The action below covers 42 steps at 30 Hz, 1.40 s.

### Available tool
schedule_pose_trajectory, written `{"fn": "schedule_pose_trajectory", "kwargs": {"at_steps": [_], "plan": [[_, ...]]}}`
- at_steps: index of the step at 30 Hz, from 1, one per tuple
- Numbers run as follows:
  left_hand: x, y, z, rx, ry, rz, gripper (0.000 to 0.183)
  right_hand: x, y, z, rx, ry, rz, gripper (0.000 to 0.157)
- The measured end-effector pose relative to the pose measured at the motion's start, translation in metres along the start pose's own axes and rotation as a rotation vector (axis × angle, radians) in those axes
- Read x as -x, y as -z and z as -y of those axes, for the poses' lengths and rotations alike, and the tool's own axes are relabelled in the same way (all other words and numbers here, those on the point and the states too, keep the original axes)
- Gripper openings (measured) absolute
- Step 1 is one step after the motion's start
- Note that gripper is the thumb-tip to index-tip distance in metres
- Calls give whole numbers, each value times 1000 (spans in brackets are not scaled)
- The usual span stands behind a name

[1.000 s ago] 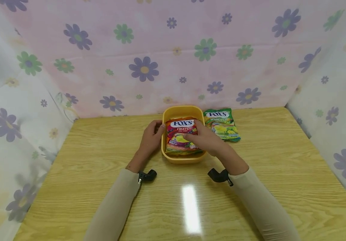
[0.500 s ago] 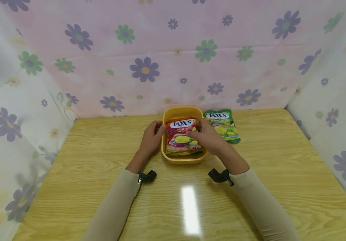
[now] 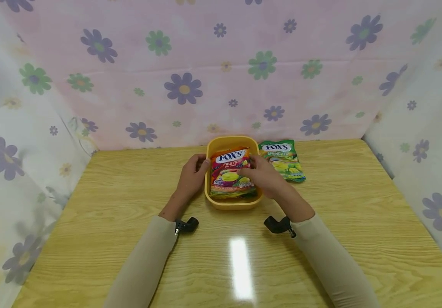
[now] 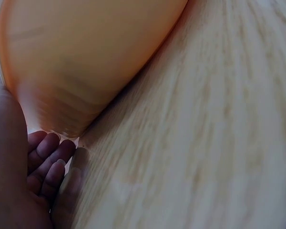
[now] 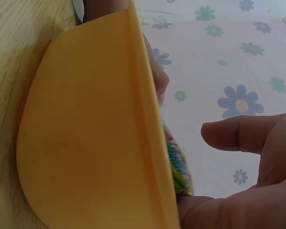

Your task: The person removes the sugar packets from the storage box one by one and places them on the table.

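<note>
A yellow plastic tub (image 3: 233, 206) stands on the table with a red and orange bag of Fox's Fruits candy (image 3: 229, 174) lying face up in it. A greenish edge shows under the bag's lower end. My left hand (image 3: 193, 176) holds the tub's left side, thumb at the rim; in the left wrist view its fingers (image 4: 48, 157) curl close to the outer wall. My right hand (image 3: 265, 176) reaches over the right rim, fingers down along the bag's right side. In the right wrist view the thumb (image 5: 229, 135) stands raised, apart from the bag.
A green bag of Fox's Spring Tea candy (image 3: 282, 160) lies on the wooden table (image 3: 128, 239), just right of the tub. Flowered cloth (image 3: 221, 72) hangs behind the table and along both sides.
The red bag has turned slightly in the tub, and its upper part sits a little further left. My right fingers have slid to its right edge. My left hand stays at the tub.
</note>
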<state>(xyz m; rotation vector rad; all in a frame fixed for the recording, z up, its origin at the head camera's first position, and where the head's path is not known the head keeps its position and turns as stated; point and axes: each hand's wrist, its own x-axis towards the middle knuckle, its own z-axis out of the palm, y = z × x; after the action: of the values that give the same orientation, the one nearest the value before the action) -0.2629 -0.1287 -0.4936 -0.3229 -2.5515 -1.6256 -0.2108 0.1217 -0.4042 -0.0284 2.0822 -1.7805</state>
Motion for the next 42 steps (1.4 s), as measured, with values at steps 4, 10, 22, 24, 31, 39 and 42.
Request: {"fn": "schedule_pose_trajectory", "kwargs": {"at_steps": [4,10,22,24,31,39,42], "plan": [[-2,0,-1,-9,-4,-1,44,-3,-2,-4,-18,20,2,86],[-3,0,-2,-14,1,-2,45,-5,-9,-8,0,57,8,94],[-4,2,-6,-15,10,-6,44,-8,-16,-11,1,93,-37,96],[-4,2,-5,-16,8,-5,43,-8,-17,-11,0,86,-43,96],[-3,1,-2,-18,-7,-2,44,-6,-17,-10,13,64,-80,94],[1,-2,1,-8,-5,-7,43,-2,-19,-9,21,37,-115,92],[1,-3,3,-13,-8,-3,44,-2,-18,-9,10,40,-119,90]]}}
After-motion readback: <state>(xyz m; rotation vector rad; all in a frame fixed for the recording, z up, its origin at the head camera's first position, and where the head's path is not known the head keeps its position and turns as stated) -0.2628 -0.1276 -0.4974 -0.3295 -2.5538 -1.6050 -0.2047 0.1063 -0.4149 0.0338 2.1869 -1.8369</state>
